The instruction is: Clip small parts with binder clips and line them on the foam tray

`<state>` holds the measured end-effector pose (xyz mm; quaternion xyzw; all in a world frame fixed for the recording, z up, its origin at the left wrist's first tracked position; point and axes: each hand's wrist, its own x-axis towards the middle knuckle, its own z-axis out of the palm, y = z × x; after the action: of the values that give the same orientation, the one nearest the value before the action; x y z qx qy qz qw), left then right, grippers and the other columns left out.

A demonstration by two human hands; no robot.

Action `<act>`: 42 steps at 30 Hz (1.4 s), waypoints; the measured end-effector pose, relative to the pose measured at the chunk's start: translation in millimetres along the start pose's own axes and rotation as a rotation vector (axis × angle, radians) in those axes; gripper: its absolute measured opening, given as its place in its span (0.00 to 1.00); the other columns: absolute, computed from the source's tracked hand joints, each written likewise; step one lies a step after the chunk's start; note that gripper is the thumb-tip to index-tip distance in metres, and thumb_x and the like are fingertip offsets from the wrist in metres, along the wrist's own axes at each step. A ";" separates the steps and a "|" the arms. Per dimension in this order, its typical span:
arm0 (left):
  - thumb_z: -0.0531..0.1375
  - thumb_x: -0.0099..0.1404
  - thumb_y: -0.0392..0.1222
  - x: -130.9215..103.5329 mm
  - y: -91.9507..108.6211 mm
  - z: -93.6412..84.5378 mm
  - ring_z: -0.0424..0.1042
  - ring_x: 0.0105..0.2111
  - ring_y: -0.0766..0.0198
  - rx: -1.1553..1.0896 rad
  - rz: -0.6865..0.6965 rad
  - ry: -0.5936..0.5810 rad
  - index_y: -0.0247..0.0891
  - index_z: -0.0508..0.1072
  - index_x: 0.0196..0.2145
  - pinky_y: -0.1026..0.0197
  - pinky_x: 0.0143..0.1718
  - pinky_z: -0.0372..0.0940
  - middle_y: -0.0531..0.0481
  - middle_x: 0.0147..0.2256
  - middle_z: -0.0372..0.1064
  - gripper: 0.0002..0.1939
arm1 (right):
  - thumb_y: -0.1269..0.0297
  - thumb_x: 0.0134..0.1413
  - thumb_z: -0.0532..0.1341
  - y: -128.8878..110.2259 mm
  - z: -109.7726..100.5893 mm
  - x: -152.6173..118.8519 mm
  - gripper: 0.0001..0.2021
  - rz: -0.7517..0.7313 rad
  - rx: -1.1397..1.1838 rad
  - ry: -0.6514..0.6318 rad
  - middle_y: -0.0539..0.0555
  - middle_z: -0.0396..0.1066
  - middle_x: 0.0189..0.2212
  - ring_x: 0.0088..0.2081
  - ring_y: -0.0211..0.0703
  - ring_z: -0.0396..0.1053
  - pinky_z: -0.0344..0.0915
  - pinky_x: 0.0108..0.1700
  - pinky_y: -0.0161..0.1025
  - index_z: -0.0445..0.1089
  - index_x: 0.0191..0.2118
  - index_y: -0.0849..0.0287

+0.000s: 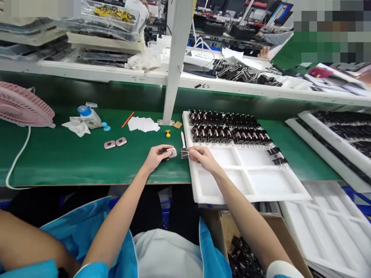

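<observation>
My left hand [156, 157] is closed on a pink watch case [173, 152], with something black beside it under the fingers. Just to its right, my right hand [203, 157] pinches the wire handles of a black binder clip [183, 153]; a small gap separates the clip from the watch case. Two more pink watch cases [115, 143] lie side by side on the green mat. Rows of black clips holding pink cases [232, 135] fill the back of a white foam tray [249, 168], and a clipped piece [277, 156] sits at its right side.
A pink fan [23, 104], a blue-capped bottle [91, 117], white papers [143, 124], and a yellow piece [167, 133] are on the mat. A white post [175, 58] rises behind. More foam trays [327, 220] and a box of clips [243, 255] stand right. Another person's arm [34, 239] is left.
</observation>
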<state>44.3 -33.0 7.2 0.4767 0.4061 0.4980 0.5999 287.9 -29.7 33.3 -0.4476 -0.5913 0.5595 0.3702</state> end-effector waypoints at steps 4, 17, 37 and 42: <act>0.73 0.55 0.50 -0.3 -2.0 -1.7 0.74 0.34 0.59 0.005 0.000 -0.034 0.34 0.84 0.43 0.60 0.32 0.69 0.42 0.38 0.79 0.20 | 0.41 0.61 0.62 1.5 -1.9 -2.6 0.25 -0.027 -0.109 -0.047 0.47 0.61 0.23 0.24 0.35 0.53 0.49 0.26 0.36 0.78 0.43 0.63; 0.70 0.60 0.49 -2.7 2.1 -1.2 0.76 0.34 0.58 0.177 0.024 -0.159 0.36 0.85 0.46 0.58 0.36 0.70 0.41 0.39 0.80 0.19 | 0.43 0.65 0.59 0.7 2.2 -1.6 0.26 -0.107 -0.311 -0.116 0.51 0.70 0.27 0.28 0.41 0.62 0.57 0.29 0.37 0.80 0.48 0.62; 0.66 0.65 0.55 14.4 -1.2 -5.6 0.78 0.46 0.50 0.066 0.121 0.019 0.38 0.74 0.57 0.55 0.42 0.72 0.37 0.50 0.77 0.28 | 0.48 0.49 0.68 -32.7 -68.5 -63.5 0.18 -0.026 -0.142 0.463 0.53 0.78 0.31 0.32 0.48 0.75 0.71 0.35 0.43 0.71 0.41 0.55; 0.67 0.64 0.54 11.6 1.9 -3.3 0.77 0.41 0.53 0.095 0.102 0.002 0.37 0.75 0.53 0.57 0.37 0.69 0.39 0.45 0.77 0.25 | 0.49 0.44 0.67 -21.4 -187.8 -117.5 0.18 0.001 -0.301 1.042 0.52 0.72 0.26 0.31 0.47 0.70 0.68 0.38 0.44 0.60 0.31 0.53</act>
<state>42.8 -20.9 8.1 0.5243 0.4051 0.5083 0.5501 499.9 -78.0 80.7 -0.7140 -0.4028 0.1726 0.5461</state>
